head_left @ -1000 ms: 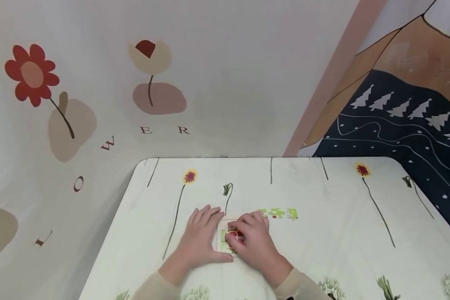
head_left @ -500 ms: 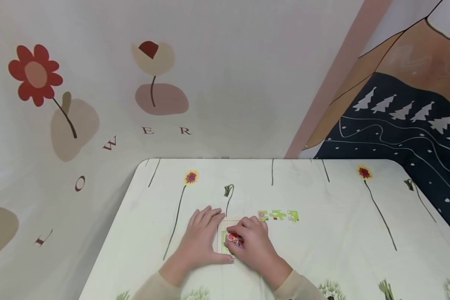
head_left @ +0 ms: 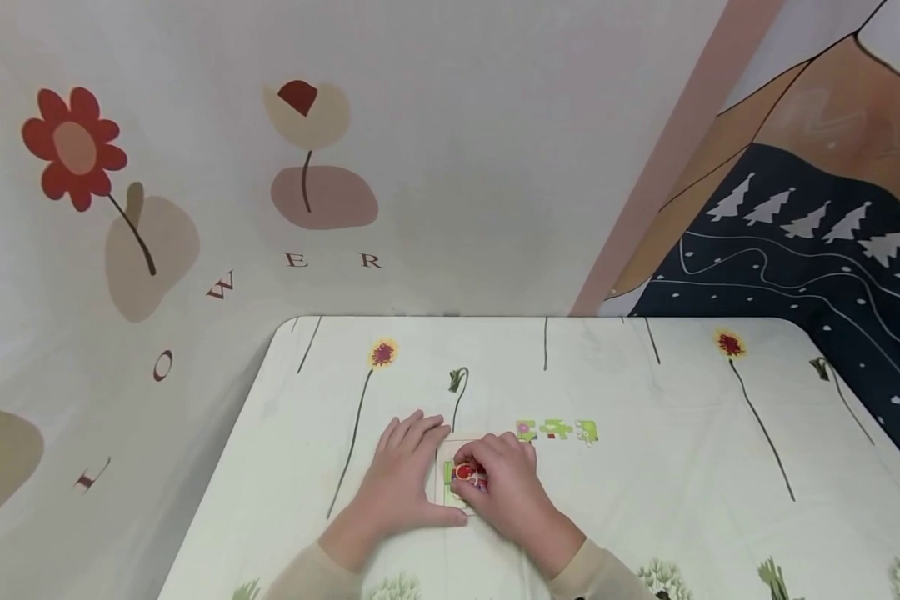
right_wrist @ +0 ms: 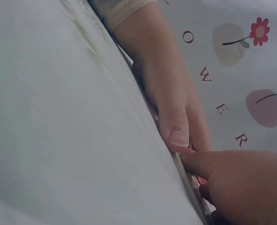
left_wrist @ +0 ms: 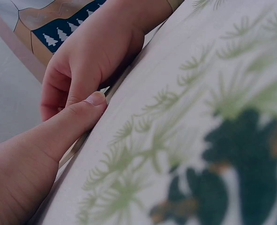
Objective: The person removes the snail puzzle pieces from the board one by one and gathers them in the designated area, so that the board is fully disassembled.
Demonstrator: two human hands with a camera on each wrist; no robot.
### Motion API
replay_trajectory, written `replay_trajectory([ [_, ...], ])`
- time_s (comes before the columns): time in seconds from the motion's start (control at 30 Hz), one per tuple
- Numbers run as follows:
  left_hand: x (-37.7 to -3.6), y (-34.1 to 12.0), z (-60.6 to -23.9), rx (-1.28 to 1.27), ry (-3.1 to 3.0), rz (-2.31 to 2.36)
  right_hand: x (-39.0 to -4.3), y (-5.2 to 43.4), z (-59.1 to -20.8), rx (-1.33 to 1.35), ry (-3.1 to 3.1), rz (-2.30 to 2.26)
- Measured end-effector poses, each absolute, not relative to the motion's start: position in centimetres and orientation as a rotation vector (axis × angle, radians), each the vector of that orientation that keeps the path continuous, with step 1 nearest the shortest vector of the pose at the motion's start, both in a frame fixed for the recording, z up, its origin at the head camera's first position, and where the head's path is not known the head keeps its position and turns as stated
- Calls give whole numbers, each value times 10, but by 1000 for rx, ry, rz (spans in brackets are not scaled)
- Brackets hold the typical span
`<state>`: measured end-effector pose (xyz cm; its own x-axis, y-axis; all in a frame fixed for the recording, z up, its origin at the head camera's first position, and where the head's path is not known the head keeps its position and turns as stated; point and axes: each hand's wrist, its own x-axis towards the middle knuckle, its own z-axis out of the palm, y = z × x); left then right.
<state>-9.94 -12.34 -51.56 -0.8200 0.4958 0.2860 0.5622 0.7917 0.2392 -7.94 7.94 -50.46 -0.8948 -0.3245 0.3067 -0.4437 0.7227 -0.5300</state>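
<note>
Near the middle of the front edge of the surface (head_left: 645, 400), the puzzle board (head_left: 447, 485) lay flat. The left hand (head_left: 402, 479) rested beside it, fingers straight, thumb along its near edge. The right hand (head_left: 506, 487) curled over it — its grip pinching a red piece (head_left: 465, 472). Loose green pieces (head_left: 557, 430) lay just behind.

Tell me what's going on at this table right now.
A person is working a small jigsaw puzzle board on a flower-print tablecloth. The left hand lies flat against the board's left edge, thumb along its near side. The right hand presses a red puzzle piece onto the board with its fingertips. A row of loose green pieces lies just beyond it.
</note>
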Motion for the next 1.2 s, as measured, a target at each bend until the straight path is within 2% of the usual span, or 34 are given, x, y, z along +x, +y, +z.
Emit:
replay_trajectory([
  [1.2,-99,-123,-513,-828,-2813,-446,-76,83,-506,738,-2686,847],
])
